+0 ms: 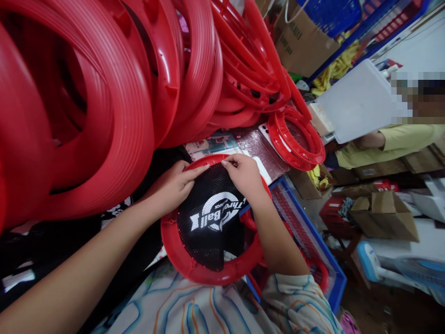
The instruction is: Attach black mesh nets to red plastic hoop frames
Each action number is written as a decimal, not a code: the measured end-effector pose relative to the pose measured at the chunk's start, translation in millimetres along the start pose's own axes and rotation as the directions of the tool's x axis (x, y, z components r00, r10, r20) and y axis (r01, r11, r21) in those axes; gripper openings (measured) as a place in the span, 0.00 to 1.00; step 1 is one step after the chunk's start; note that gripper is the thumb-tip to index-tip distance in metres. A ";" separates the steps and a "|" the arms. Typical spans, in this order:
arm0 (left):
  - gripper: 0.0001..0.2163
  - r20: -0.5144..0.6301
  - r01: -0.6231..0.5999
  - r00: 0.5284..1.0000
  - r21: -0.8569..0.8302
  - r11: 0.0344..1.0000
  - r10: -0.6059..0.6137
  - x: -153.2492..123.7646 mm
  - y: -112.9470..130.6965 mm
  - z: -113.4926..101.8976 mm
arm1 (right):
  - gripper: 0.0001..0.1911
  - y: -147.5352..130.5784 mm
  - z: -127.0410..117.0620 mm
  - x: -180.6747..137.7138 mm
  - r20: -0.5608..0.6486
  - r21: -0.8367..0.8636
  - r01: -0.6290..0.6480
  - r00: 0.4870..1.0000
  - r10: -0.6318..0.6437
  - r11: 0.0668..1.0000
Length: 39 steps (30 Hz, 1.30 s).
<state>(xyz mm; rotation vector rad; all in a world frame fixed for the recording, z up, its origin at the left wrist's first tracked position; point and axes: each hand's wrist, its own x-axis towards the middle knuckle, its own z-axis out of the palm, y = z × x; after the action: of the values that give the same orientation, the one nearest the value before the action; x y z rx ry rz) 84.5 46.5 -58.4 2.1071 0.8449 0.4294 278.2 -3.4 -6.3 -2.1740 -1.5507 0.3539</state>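
Note:
A red plastic ring (181, 257) lies in front of me with a black mesh net (212, 218) printed in white laid over it. My left hand (174, 185) presses its fingers on the net's far left edge at the ring's rim. My right hand (245, 174) pinches the net's far edge against the rim. Both hands sit close together at the ring's far side. The net covers most of the ring's opening.
A big heap of red rings (114, 79) fills the left and top. Two stacked rings (299, 139) lie to the right. A blue crate (313, 241) stands below my right arm. Another person in a yellow sleeve (385, 146) sits at right, near cardboard boxes (382, 215).

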 end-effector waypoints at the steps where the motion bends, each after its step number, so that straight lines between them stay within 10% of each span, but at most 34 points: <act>1: 0.24 -0.005 -0.003 1.000 0.004 1.000 0.003 -0.2 -0.2 0.3 | 0.06 0.2 0.3 0.6 0.001 -0.007 -0.005 1.000 0.005 1.000; 26: 0.21 -0.033 -0.005 0.999 -0.034 0.999 0.004 0.9 -1.5 1.6 | 0.06 -11.6 -9.8 24.4 0.153 -0.148 -0.055 0.985 0.078 0.987; 39: 0.20 -0.077 -0.004 0.997 0.002 1.000 0.004 -1.6 1.6 5.0 | 0.05 -6.8 -9.5 6.9 0.032 -0.198 -0.012 0.999 0.018 0.980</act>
<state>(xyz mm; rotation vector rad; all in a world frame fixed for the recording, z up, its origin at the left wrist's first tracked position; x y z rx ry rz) 86.8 41.9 -60.2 2.1058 0.8863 0.5149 279.2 2.9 5.6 -2.3419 -1.6511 0.2513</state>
